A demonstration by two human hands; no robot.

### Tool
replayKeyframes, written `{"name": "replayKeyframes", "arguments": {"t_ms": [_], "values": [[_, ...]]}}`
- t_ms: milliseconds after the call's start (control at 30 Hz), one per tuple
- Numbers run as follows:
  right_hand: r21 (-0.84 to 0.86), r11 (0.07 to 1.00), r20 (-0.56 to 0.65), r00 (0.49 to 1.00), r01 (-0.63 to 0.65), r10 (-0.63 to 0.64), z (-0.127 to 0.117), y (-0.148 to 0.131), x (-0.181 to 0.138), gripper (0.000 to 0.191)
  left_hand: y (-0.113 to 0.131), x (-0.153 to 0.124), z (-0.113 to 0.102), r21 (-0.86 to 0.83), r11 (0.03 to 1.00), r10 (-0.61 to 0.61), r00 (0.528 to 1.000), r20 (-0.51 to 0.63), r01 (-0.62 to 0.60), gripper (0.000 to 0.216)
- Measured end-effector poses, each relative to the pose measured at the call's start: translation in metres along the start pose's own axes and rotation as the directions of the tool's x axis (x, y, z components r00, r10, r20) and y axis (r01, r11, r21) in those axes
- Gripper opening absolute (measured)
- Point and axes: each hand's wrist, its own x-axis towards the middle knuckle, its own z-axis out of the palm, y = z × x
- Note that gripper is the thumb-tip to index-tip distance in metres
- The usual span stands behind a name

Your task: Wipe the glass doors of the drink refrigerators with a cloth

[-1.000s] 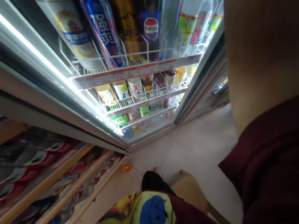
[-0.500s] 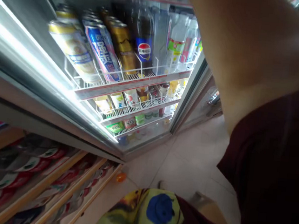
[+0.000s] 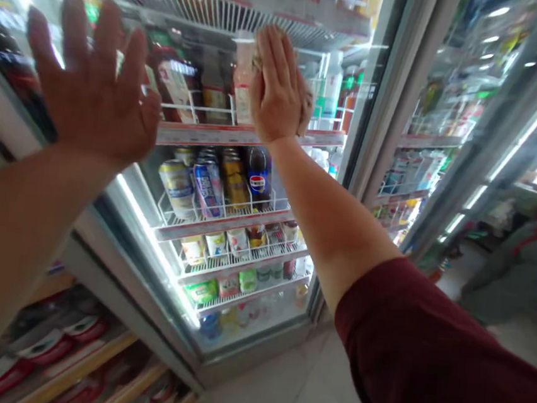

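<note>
My left hand is raised with its fingers spread wide, open, in front of the upper left of a drinks fridge's glass door. My right hand lies flat with its fingers together and presses a brownish cloth against the glass. The cloth shows past the hand's right edge and above the fingertips. Behind the glass, wire shelves hold tall cans, a dark cola bottle and small cups lower down.
A second glass-door fridge stands to the right. Another person in grey with red straps is at the far right. Wooden shelves with red-and-white packets run along the lower left. Pale tile floor lies below.
The view has swung up from the floor and lower shelves to the fridge's upper part. Both hands have come into sight, raised at the glass; before, only my right arm showed.
</note>
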Motion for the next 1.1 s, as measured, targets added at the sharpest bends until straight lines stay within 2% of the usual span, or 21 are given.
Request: {"name": "replayKeyframes", "arguments": {"t_ms": [33, 67, 100, 200, 233, 267, 300, 400, 467, 533, 600, 633, 733, 767, 800, 833, 867, 933, 967, 1000, 1100], "values": [[-0.008, 0.997, 0.058, 0.996, 0.071, -0.071, -0.003, 0.000, -0.006, 0.062, 0.000, -0.013, 0.000, 0.074, 0.993, 0.091, 0.994, 0.057, -0.095, 0.088], [-0.012, 0.986, 0.137, 0.977, 0.167, -0.164, -0.007, 0.000, -0.012, 0.063, 0.001, -0.028, 0.001, 0.106, 0.987, 0.110, 0.990, 0.082, -0.119, 0.083], [0.002, 0.958, 0.226, 0.934, 0.285, -0.278, -0.011, 0.000, -0.018, 0.063, 0.001, -0.041, 0.003, 0.127, 0.986, 0.106, 0.994, 0.030, -0.109, 0.079], [0.152, 0.766, 0.429, 0.657, 0.624, -0.620, -0.020, 0.000, -0.033, 0.062, 0.003, -0.066, 0.009, 0.178, 0.973, 0.161, 0.984, -0.070, -0.147, 0.076], [0.187, 0.731, 0.443, 0.608, 0.656, -0.659, -0.020, -0.001, -0.037, 0.061, 0.003, -0.068, 0.010, 0.189, 0.968, 0.181, 0.980, -0.086, -0.162, 0.077], [0.194, 0.736, 0.440, 0.613, 0.648, -0.656, -0.019, -0.002, -0.038, 0.059, 0.004, -0.069, 0.010, 0.199, 0.965, 0.192, 0.977, -0.096, -0.170, 0.076], [0.175, 0.774, 0.424, 0.663, 0.608, -0.617, -0.016, -0.004, -0.039, 0.059, 0.004, -0.068, 0.010, 0.206, 0.963, 0.195, 0.975, -0.101, -0.171, 0.076], [0.043, 0.955, 0.292, 0.911, 0.292, -0.292, -0.004, -0.018, -0.036, 0.063, 0.004, -0.064, 0.010, 0.224, 0.961, 0.192, 0.975, -0.112, -0.163, 0.074], [0.019, 0.990, 0.223, 0.964, 0.141, -0.142, 0.003, -0.032, -0.033, 0.064, 0.003, -0.064, 0.010, 0.230, 0.960, 0.186, 0.977, -0.110, -0.157, 0.074], [0.066, 0.973, 0.255, 0.939, 0.223, -0.232, 0.008, -0.042, -0.024, 0.062, 0.002, -0.065, 0.010, 0.224, 0.962, 0.185, 0.977, -0.107, -0.158, 0.075], [0.113, 0.920, 0.306, 0.868, 0.375, -0.391, 0.010, -0.044, -0.005, 0.060, 0.003, -0.067, 0.010, 0.214, 0.967, 0.162, 0.982, -0.102, -0.137, 0.077], [0.109, 0.920, 0.300, 0.869, 0.378, -0.393, 0.010, -0.042, 0.007, 0.059, 0.005, -0.067, 0.010, 0.208, 0.970, 0.146, 0.984, -0.098, -0.123, 0.078], [0.042, 0.993, 0.155, 0.981, 0.112, -0.117, 0.009, -0.032, 0.043, 0.059, 0.011, -0.066, 0.007, 0.178, 0.980, 0.101, 0.991, -0.084, -0.085, 0.077], [0.030, 0.999, 0.114, 0.993, 0.038, -0.042, 0.007, -0.029, 0.049, 0.059, 0.013, -0.066, 0.006, 0.165, 0.984, 0.085, 0.993, -0.078, -0.071, 0.076], [0.022, 0.999, 0.108, 0.994, 0.034, -0.036, 0.005, -0.028, 0.049, 0.060, 0.014, -0.065, 0.005, 0.152, 0.987, 0.070, 0.995, -0.072, -0.058, 0.074], [0.018, 0.994, 0.143, 0.984, 0.105, -0.106, 0.002, -0.028, 0.045, 0.060, 0.015, -0.065, 0.004, 0.142, 0.989, 0.051, 0.997, -0.062, -0.042, 0.072], [0.026, 0.973, 0.210, 0.950, 0.230, -0.231, -0.001, -0.027, 0.037, 0.060, 0.016, -0.065, 0.004, 0.134, 0.991, 0.031, 0.998, -0.054, -0.024, 0.071], [0.085, 0.876, 0.340, 0.813, 0.474, -0.473, -0.007, -0.026, 0.013, 0.059, 0.016, -0.064, 0.004, 0.123, 0.992, 0.016, 0.999, -0.045, -0.010, 0.068], [0.105, 0.848, 0.363, 0.774, 0.519, -0.519, -0.009, -0.023, -0.001, 0.059, 0.016, -0.064, 0.004, 0.117, 0.993, 0.019, 0.999, -0.048, -0.014, 0.068], [0.096, 0.861, 0.355, 0.791, 0.499, -0.498, -0.010, -0.020, -0.013, 0.060, 0.016, -0.064, 0.004, 0.112, 0.993, 0.025, 0.998, -0.050, -0.019, 0.068], [0.004, 0.979, 0.216, 0.955, 0.206, -0.202, -0.010, -0.008, -0.043, 0.064, 0.016, -0.064, 0.004, 0.106, 0.994, 0.031, 0.998, -0.054, -0.025, 0.068]]}}
